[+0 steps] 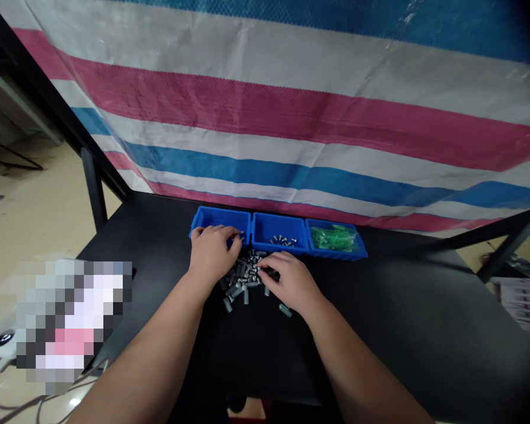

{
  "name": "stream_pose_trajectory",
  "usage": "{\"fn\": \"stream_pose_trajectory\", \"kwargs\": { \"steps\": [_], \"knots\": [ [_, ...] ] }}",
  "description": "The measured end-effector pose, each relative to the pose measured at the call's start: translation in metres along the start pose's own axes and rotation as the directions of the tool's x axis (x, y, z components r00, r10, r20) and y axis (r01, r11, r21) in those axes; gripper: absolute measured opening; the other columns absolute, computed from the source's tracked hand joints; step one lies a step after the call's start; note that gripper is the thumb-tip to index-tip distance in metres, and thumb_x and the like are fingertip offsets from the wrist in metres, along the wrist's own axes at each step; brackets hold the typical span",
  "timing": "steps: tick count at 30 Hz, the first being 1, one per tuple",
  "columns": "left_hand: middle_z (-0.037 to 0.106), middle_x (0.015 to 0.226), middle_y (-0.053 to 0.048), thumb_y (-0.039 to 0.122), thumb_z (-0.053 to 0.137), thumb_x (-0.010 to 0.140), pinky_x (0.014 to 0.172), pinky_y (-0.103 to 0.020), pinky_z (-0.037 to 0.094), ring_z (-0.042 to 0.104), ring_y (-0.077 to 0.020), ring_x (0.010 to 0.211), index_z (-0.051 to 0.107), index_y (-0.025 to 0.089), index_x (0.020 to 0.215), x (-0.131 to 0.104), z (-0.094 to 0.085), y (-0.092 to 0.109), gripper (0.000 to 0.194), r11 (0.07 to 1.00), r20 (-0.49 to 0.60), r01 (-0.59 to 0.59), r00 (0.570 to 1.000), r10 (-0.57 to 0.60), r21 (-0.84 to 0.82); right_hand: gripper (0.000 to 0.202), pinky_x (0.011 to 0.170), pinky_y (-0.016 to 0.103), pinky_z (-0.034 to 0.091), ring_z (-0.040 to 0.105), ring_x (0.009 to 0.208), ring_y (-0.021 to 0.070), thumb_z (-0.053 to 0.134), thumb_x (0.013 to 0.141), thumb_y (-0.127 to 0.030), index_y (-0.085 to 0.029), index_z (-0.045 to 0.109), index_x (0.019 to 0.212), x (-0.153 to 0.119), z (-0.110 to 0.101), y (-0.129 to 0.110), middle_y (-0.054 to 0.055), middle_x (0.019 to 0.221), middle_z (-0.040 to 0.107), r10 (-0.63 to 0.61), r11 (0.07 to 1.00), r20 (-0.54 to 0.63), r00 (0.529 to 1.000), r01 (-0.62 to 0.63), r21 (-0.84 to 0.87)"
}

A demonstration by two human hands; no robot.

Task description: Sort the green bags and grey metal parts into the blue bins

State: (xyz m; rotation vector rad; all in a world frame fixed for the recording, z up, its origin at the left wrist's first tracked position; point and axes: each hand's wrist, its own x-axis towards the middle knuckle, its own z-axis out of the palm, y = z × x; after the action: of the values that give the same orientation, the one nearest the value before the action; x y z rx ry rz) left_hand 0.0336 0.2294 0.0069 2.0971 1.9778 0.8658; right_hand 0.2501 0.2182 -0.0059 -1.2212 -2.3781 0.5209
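A loose pile of small grey cylindrical pieces (246, 296), some with shiny ends, lies on the black table in front of the bins. My left hand (212, 250) reaches over the front wall of the left blue bin (223, 219), its fingers curled and thumb close to the fingertips. Whatever those fingers may hold is hidden. At the pile's right side, my right hand (290, 278) pinches a small grey piece between thumb and forefinger. Small silver screw-like pieces (283, 241) sit in the middle blue bin (276, 222).
The right blue bin (347, 255) holds green items in clear plastic (334, 238). A striped sheet (265, 112) hangs behind the table (393, 318), between black frame posts (93, 188). A blurred-out object (73, 324) and cables (9, 406) are at the left.
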Motion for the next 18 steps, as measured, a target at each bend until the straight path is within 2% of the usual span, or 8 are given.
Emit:
{"fn": "stream_pose_trajectory", "kwargs": {
  "steps": [4,11,15,18],
  "knots": [
    [0.079,0.101,-0.006,0.032,0.054,0.093,0.102,-0.055,0.035,0.068,-0.0315,0.101,0.077,0.029,0.101,-0.0004,0.0011,0.0000,0.024,1.000,0.014,-0.008,1.000,0.008,0.022,0.018,0.087,0.036,0.052,0.064,0.097,0.0225,0.075,0.086,-0.023,-0.026,0.072,0.103,-0.0011,-0.0003,-0.0002,0.002,0.098,0.072,0.018,1.000,0.016,1.000,-0.018,-0.001],
    [0.079,0.108,-0.004,0.035,0.048,0.097,0.104,-0.054,0.033,0.067,-0.0302,0.106,0.076,0.030,0.107,-0.0016,-0.0016,0.0052,0.031,0.996,0.085,0.033,0.996,-0.041,0.087,0.010,0.078,0.031,0.050,0.063,0.089,0.0197,0.068,0.089,-0.017,-0.024,0.070,0.096,0.0002,0.0017,0.0033,0.002,0.092,0.070,0.087,0.996,0.002,0.996,-0.087,-0.023],
    [0.078,0.106,-0.002,0.032,0.051,0.094,0.104,-0.051,0.032,0.067,-0.0279,0.106,0.075,0.030,0.104,-0.0016,-0.0033,0.0077,0.026,0.998,0.057,0.049,0.997,-0.051,0.050,0.013,0.077,0.030,0.050,0.063,0.086,0.0187,0.068,0.086,-0.015,-0.025,0.071,0.094,0.0013,0.0014,0.0032,0.002,0.089,0.068,0.100,0.994,0.000,0.995,-0.099,-0.033],
    [0.078,0.105,0.000,0.028,0.052,0.092,0.103,-0.048,0.033,0.068,-0.0251,0.103,0.074,0.030,0.102,-0.0006,-0.0056,0.0092,0.024,0.997,0.010,0.075,0.997,-0.075,-0.013,0.014,0.075,0.030,0.052,0.064,0.084,0.0177,0.067,0.085,-0.013,-0.024,0.072,0.091,0.0008,0.0008,0.0025,0.002,0.089,0.068,0.062,0.998,-0.030,0.998,-0.062,0.009]
  ]
}}
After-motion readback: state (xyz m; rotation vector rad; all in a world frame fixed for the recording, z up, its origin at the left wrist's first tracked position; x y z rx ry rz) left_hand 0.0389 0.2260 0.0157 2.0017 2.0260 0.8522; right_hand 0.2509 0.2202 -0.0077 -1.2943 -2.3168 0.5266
